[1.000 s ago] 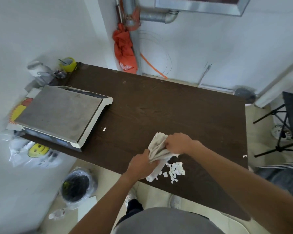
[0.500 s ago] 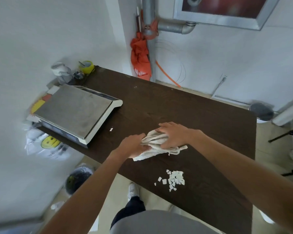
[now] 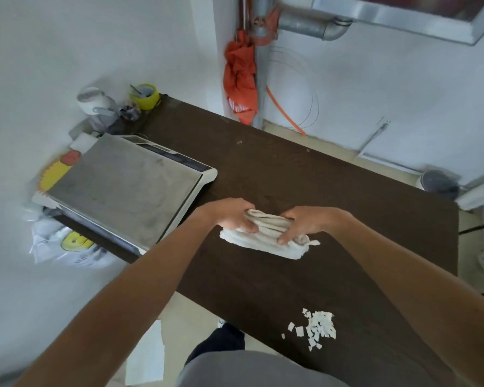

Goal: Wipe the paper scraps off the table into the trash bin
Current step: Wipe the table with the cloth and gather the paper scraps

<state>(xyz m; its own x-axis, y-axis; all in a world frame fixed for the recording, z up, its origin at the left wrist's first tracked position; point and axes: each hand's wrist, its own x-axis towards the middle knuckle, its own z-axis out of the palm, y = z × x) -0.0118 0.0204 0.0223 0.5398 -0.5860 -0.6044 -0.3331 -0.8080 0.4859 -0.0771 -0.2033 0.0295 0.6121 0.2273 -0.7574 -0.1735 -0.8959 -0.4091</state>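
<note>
A dark brown table (image 3: 305, 177) fills the middle of the head view. A small heap of white paper scraps (image 3: 317, 328) lies near its front edge. Farther back, a crumpled off-white cloth (image 3: 266, 234) rests on the tabletop. My left hand (image 3: 229, 213) grips its left end and my right hand (image 3: 308, 222) grips its right end, fingers curled into the fabric. The cloth sits well apart from the scraps. My left arm hides the floor to the left where the trash bin stood; no bin is visible.
A flat grey weighing scale (image 3: 123, 188) occupies the table's left side. Cups and a yellow tape roll (image 3: 146, 97) crowd the far left corner. An orange folded umbrella (image 3: 241, 82) hangs on a pipe behind. A white sheet (image 3: 147, 358) lies on the floor.
Both hands lifted the cloth away from the scrap heap and carried it toward the table's middle, then spread it out sideways. The trash bin on the floor has dropped out of sight.
</note>
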